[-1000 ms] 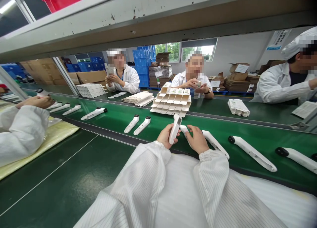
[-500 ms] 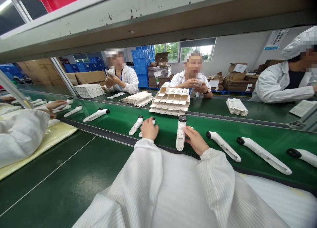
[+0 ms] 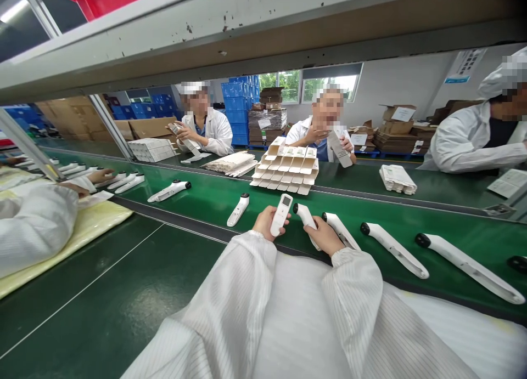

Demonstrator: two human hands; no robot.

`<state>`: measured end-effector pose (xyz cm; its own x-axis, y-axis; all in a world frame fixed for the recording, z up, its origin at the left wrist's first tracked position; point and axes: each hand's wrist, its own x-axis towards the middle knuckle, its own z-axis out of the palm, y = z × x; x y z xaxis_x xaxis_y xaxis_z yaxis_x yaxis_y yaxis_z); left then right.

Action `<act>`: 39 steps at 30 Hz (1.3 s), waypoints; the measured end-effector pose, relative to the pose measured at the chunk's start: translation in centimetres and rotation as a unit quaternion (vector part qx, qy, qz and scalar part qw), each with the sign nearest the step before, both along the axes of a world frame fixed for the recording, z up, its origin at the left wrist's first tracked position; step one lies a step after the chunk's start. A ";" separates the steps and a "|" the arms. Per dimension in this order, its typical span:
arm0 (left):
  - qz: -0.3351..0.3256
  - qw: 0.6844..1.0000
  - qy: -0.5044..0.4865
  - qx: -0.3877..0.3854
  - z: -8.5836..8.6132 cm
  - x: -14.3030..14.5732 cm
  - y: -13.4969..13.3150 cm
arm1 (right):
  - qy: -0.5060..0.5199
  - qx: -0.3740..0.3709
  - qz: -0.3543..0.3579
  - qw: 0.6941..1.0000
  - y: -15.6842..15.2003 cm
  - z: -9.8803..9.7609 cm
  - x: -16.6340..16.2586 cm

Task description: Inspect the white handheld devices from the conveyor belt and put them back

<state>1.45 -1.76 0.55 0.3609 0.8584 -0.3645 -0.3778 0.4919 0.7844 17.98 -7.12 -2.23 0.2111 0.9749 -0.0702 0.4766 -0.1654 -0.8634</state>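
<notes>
My left hand is closed round a white handheld thermometer, holding it upright with its small screen facing me. My right hand grips a second white thermometer with a black tip, tilted up to the left. Both hands hover just above the green conveyor belt, close together. Another thermometer lies on the belt right beside my right hand. My white striped sleeves fill the lower middle of the view.
More thermometers lie along the belt: one at the left, others at the right. A stack of open white cartons stands across the belt. Co-workers in white coats sit opposite, and a sleeve rests at left.
My left hand picked a thermometer off the belt and raised it. My right hand lifted its thermometer from standing on the belt. The thermometers on the belt drifted rightward.
</notes>
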 end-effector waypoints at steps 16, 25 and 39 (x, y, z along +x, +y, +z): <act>0.017 0.983 0.115 0.144 0.0 1.7 -1.4 | 0.357 0.110 0.065 0.925 -0.8 1.5 -1.4; 0.032 0.703 0.663 0.256 -1.0 -4.2 2.0 | 0.378 0.053 0.061 0.922 -1.2 1.8 -1.1; -0.003 0.999 -0.031 0.004 0.5 1.3 -1.3 | -0.089 0.077 0.014 0.993 0.2 -0.4 0.0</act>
<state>2.79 -3.07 1.02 0.3880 0.8593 -0.3333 -0.4236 0.4874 0.7635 17.99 -6.94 -2.64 0.1802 0.9768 0.1159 0.6271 -0.0233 -0.7786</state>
